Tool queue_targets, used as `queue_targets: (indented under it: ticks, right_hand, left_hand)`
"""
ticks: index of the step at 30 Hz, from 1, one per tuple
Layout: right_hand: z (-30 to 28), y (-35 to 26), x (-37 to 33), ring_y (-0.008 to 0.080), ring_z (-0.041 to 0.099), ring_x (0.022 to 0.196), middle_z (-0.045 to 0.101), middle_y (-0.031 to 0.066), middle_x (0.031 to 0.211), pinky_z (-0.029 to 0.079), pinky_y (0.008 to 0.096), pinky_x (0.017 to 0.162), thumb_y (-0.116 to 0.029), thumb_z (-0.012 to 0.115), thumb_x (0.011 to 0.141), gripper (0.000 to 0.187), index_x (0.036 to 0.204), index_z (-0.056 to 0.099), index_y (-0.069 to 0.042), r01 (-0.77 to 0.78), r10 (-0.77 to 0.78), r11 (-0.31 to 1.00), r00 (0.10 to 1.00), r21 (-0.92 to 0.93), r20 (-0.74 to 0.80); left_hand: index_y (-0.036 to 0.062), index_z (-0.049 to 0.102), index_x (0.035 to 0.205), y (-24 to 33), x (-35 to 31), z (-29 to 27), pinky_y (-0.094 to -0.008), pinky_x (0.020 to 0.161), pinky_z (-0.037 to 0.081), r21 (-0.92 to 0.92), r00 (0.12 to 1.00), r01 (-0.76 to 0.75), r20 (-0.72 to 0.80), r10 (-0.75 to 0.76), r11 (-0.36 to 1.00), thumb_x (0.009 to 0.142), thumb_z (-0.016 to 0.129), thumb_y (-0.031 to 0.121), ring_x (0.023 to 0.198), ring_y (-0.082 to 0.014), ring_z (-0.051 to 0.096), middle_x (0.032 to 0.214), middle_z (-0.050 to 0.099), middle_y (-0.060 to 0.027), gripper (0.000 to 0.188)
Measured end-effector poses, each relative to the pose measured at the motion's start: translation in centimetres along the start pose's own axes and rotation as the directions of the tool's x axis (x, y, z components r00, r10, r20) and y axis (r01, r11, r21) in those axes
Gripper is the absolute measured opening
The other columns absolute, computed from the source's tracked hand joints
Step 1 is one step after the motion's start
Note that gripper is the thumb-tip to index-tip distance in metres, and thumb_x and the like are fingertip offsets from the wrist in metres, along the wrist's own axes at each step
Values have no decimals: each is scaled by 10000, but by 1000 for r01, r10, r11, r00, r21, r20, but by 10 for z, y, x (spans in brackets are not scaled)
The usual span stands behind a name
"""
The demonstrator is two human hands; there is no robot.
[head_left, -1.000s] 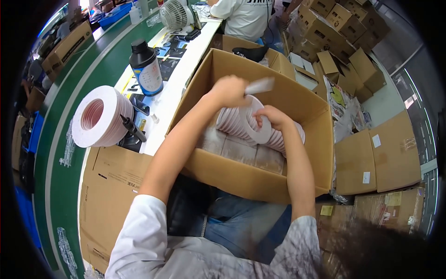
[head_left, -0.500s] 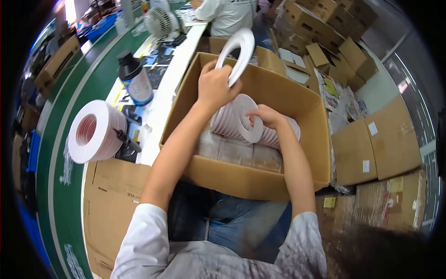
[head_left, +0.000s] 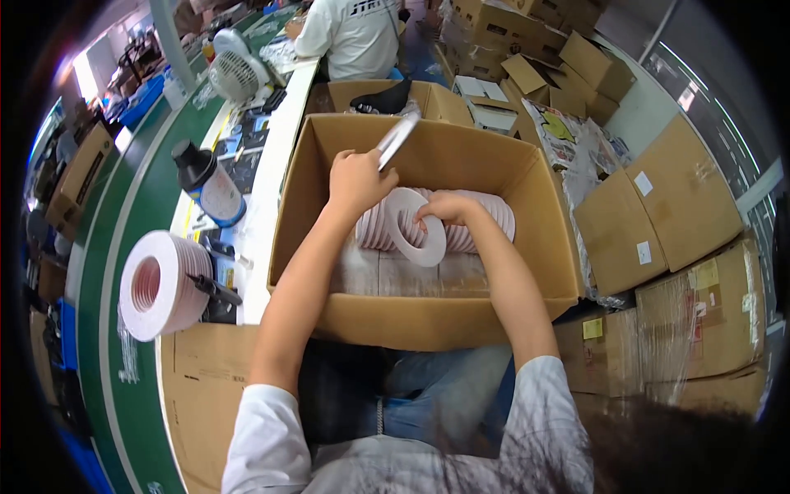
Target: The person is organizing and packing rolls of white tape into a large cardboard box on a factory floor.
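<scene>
A flat white ring, which looks like a roll of tape [head_left: 398, 140], is pinched in my left hand [head_left: 358, 181] and tilted nearly edge-on above the carton's left half. My right hand [head_left: 447, 207] reaches into the open cardboard carton [head_left: 395, 319] and grips the inner edge of another tape roll [head_left: 426, 252], its fingers through the hole. That roll leans at the front of a row of similar pinkish-white rolls [head_left: 496, 216] lying side by side. Beneath the row is a layer wrapped in clear plastic [head_left: 374, 278].
On the white bench to the left stand a stack of tape rolls [head_left: 164, 284], a black pen-like tool [head_left: 216, 289], a dark bottle [head_left: 206, 185] and a fan [head_left: 237, 76]. A co-worker [head_left: 354, 37] sits ahead. Cartons [head_left: 679, 202] line the right side.
My left hand and its roll have come lower and nearer, and the roll has turned more edge-on. My right hand has shifted slightly left, still on its roll. The view has also shifted.
</scene>
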State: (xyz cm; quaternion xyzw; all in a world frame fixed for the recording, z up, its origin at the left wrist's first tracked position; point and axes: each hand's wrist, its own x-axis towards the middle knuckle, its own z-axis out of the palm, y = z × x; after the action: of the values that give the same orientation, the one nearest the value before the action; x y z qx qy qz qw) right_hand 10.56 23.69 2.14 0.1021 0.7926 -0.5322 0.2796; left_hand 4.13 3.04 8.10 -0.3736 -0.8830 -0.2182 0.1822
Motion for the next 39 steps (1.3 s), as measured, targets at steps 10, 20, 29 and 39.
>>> queue_targets:
  ticks: [10,20,29,39]
  right_hand:
    - [-32,-7,-29,156,620,670,653,70,732,493,268,647,-179,622,839,274,978,655,55,468,-422,815,883,342,-204]
    - [-27,-7,-18,178,638,757,662,118,857,516,290,695,-130,670,785,322,1030,623,75,708,-498,550,704,443,-507]
    - [-22,-7,-10,174,537,1087,562,104,1210,406,287,956,-93,666,780,592,1320,456,26,860,-582,432,496,273,-644]
    - [-3,-17,0,199,537,1103,554,143,1220,423,317,958,-116,745,743,816,1408,299,41,868,-611,480,228,-126,-759]
  left_hand:
    - [-3,704,823,-29,3,14,-342,671,507,-674,834,456,97,-543,581,754,688,340,677,-240,668,710,673,-153,350]
    - [-55,565,1150,-52,1,39,-420,806,498,-814,726,572,559,-401,-100,828,598,606,945,-260,618,1059,625,-160,736]
    - [-40,580,1079,-31,-4,18,-405,770,541,-828,850,451,512,-123,-332,884,627,404,809,-266,661,879,664,-140,487]
    - [3,610,915,-8,-6,10,-361,703,566,-824,873,437,485,-52,-360,792,709,118,611,-171,585,672,543,-38,195]
